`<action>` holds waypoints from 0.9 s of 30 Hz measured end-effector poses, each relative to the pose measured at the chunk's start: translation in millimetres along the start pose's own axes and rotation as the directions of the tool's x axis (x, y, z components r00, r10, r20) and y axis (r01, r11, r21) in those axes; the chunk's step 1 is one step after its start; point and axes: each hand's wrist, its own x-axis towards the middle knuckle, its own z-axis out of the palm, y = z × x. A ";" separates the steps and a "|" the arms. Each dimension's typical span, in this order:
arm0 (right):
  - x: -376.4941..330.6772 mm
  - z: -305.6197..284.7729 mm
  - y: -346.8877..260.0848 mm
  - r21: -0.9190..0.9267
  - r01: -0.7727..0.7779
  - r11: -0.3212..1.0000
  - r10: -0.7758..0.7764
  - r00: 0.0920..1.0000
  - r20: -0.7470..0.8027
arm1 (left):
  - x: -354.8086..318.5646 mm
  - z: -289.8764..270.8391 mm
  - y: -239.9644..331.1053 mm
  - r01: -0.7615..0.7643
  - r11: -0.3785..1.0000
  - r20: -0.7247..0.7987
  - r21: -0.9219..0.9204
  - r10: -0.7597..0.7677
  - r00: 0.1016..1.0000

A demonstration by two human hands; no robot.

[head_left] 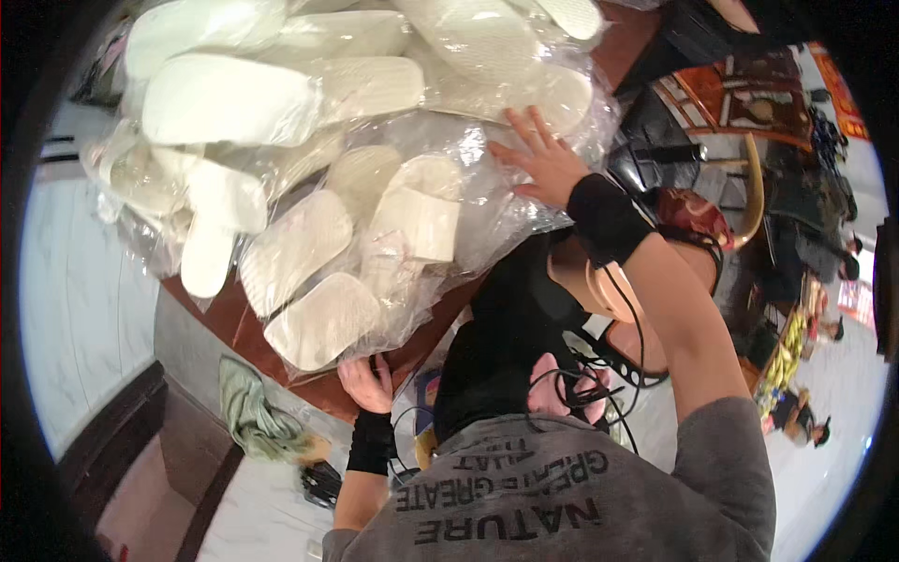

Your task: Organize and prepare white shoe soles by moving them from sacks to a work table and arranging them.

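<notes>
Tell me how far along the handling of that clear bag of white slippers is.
Done: the white foam slippers sit bundled inside the clear plastic bag on the brown wooden table. In hand: the left hand touches the bag's lower edge, and the right hand presses flat on its top. Left: no slipper is out of the bag, and whether it is open cannot be told.

A large clear plastic bag (375, 187) packed with white slippers fills the brown tabletop, crinkled and glossy. The right hand (541, 159) presses its upper right side; the left hand (368, 382) touches its lower edge.
</notes>
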 end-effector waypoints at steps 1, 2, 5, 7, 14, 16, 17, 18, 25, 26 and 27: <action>-2.2 -0.5 0.2 0.002 -0.026 1.000 0.026 1.000 -0.001 | 0.8 0.1 1.7 -0.022 1.000 0.010 -0.010 0.022 1.000; -3.7 -1.3 1.4 -0.001 -0.026 1.000 0.026 1.000 0.004 | -1.0 2.2 2.8 0.016 0.999 0.055 0.050 -0.019 0.998; -0.7 -4.5 -2.6 -0.033 -0.049 0.998 0.048 0.999 -0.004 | -3.9 6.3 -5.6 0.005 1.000 0.011 0.031 -0.005 1.000; -0.5 -5.4 -0.6 -0.062 -0.031 0.998 0.030 0.999 -0.014 | -1.5 9.8 -2.1 -0.013 1.000 -0.028 0.019 0.014 1.000; 7.2 -19.7 -3.5 -0.091 -0.004 0.996 0.011 0.997 0.074 | 4.5 7.1 0.3 0.048 0.999 -0.026 -0.012 -0.048 0.999; 11.8 -26.9 -3.7 -0.142 0.030 0.989 -0.011 0.991 0.132 | 3.6 4.4 -0.3 0.044 0.998 -0.035 -0.043 -0.045 0.998; 14.0 -30.2 -2.5 -0.166 0.049 0.985 -0.016 0.982 0.190 | 4.0 3.5 0.3 0.056 0.997 -0.057 -0.058 -0.060 0.997; 17.6 -32.4 -3.0 -0.164 0.076 0.983 -0.041 0.978 0.207 | 5.1 -0.1 -0.3 0.071 0.996 -0.017 -0.052 -0.072 0.997; 23.9 -40.5 -1.7 -0.261 0.109 0.959 -0.019 0.946 0.325 | 8.4 -1.5 3.6 0.054 0.998 -0.010 -0.037 -0.054 0.998; 24.1 -35.8 0.8 -0.258 0.124 0.958 -0.041 0.952 0.303 | 7.6 -3.0 3.7 0.061 0.996 -0.003 -0.061 -0.061 0.998; 24.0 -31.8 4.9 -0.258 0.142 0.956 -0.067 0.957 0.282 | 6.8 -4.5 4.0 0.071 0.994 0.003 -0.086 -0.071 0.998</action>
